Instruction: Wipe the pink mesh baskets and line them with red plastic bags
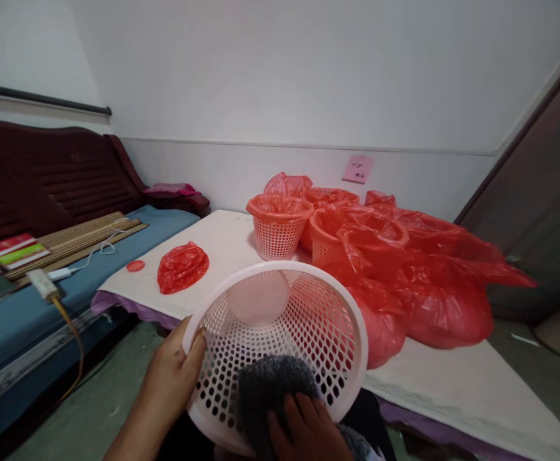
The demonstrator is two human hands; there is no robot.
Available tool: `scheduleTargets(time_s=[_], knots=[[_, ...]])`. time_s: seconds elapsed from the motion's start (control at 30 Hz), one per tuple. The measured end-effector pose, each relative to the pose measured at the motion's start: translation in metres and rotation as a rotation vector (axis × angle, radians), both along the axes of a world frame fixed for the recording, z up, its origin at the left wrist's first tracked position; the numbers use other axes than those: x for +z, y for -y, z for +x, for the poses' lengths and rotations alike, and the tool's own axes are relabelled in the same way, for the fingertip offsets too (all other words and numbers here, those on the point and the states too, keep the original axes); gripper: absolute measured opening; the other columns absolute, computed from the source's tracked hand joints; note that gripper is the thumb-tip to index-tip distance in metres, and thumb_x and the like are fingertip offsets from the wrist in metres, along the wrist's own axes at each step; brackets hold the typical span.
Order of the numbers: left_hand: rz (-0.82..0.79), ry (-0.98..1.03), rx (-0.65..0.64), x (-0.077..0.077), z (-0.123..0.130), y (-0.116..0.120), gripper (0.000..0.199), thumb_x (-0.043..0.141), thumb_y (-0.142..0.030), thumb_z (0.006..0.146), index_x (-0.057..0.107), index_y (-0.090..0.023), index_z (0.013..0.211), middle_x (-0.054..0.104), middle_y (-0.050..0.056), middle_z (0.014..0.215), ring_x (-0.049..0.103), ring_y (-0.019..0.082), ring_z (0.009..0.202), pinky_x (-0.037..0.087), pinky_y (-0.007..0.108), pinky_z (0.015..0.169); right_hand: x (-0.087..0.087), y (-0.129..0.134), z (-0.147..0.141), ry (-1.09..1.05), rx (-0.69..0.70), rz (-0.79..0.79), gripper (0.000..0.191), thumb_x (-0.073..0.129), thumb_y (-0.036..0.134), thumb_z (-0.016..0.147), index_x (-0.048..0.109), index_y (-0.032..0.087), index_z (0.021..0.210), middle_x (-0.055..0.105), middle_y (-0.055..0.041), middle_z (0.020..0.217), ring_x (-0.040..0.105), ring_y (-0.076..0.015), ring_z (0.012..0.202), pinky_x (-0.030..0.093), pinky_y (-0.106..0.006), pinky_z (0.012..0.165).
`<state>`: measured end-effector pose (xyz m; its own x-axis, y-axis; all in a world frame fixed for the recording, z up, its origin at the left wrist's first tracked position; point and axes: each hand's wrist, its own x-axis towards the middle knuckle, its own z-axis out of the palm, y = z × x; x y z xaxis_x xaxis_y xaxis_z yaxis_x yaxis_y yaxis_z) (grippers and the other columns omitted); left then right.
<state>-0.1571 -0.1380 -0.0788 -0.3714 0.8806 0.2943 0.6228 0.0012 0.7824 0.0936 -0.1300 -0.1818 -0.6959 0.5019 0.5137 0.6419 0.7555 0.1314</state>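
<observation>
A white plastic basket (261,298) with a mesh of holes is tilted so that its open mouth faces me. My left hand (177,365) grips its rim at the left, the thumb over the edge. Inside the mouth, at the lower side, my right hand (304,426) presses a dark grey cloth (273,384) against the basket wall, with its fingers bent over the cloth. Beyond the basket, a crumpled red plastic bag (182,267) and a small red ring (135,266) lie on the white-covered table (227,230).
Baskets lined with red bags (280,224) and several bulging red bags (443,307) crowd the table's right part. A wooden sofa (44,179) with blue cushions, a bamboo mat and a power strip (43,283) stands left. A pink note (357,169) is on the wall.
</observation>
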Motion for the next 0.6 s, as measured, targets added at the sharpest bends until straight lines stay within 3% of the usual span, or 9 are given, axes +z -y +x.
scheduleTargets(time_s=[0.3,0.4,0.5,0.6], knots=[[-0.022,-0.002,-0.034,0.006,-0.008,-0.011,0.044,0.044,-0.041,0.09,0.056,-0.02,0.127,0.065,0.008,0.122,0.056,0.025,0.118,0.039,0.04,0.101,-0.017,-0.017,-0.017,-0.034,0.028,0.064,0.027,0.055,0.027,0.086,0.059,0.026,0.112,0.07,-0.0087,0.096,0.062,-0.0256,0.083,0.05,-0.041,0.072],[-0.056,0.057,-0.029,0.016,-0.01,-0.014,0.045,0.045,-0.045,0.089,0.057,-0.019,0.124,0.066,0.009,0.12,0.058,0.025,0.113,0.038,0.041,0.101,-0.013,-0.021,-0.025,-0.057,0.037,0.072,0.024,0.057,0.023,0.083,0.061,0.024,0.106,0.069,-0.0069,0.087,0.061,-0.0238,0.072,0.051,-0.038,0.063],[-0.073,0.097,0.091,0.021,-0.01,-0.013,0.045,0.05,-0.053,0.083,0.062,-0.021,0.113,0.069,0.007,0.111,0.061,0.027,0.105,0.042,0.041,0.096,-0.005,-0.021,-0.035,-0.085,0.054,0.074,0.02,0.06,0.021,0.079,0.061,0.021,0.099,0.067,-0.0061,0.079,0.06,-0.0238,0.067,0.05,-0.037,0.058],[-0.069,0.16,0.187,0.006,-0.003,-0.004,0.049,0.056,-0.061,0.077,0.061,-0.022,0.107,0.069,0.005,0.106,0.063,0.026,0.093,0.047,0.038,0.087,0.011,-0.019,-0.052,-0.142,0.055,0.045,0.022,0.062,0.022,0.077,0.061,0.02,0.099,0.065,-0.0053,0.075,0.059,-0.0237,0.064,0.049,-0.037,0.056]])
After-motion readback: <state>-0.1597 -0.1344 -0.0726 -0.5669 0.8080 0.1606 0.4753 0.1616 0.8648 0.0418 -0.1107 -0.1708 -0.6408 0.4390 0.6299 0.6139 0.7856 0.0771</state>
